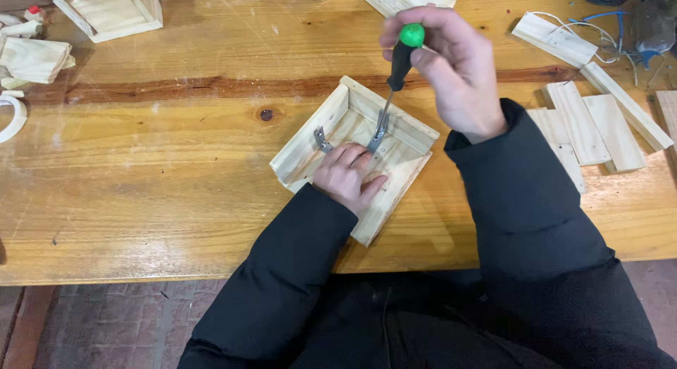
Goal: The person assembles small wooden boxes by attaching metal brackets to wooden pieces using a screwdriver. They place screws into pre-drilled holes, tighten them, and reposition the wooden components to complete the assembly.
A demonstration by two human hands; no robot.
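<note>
Seen from the head camera, looking down at a long wooden workbench (141, 178), a person in black sleeves works on a small open-sided pine box (356, 154) that sits turned like a diamond near the bench's front edge, directly ahead of the body. The left hand (347, 177) lies flat on the box floor, fingers spread and pressing down — holding nothing, only steadying the wood — with its fingertips just beside a metal corner bracket (379, 132). The right hand (444, 69) is clenched around a screwdriver (398, 69) with a black handle and green cap. The tool's long axis runs from the green cap, up and away from the person, down and slightly toward them, its tip meeting the bracket where the box floor joins the far wall. So the bracket lies between the two hands — the left is nearer, the right well above it. A second bracket (322, 139) sits at the left wall. Loose pine slats (592, 122) lie to the right, another wooden box (113, 13) at far left.
</note>
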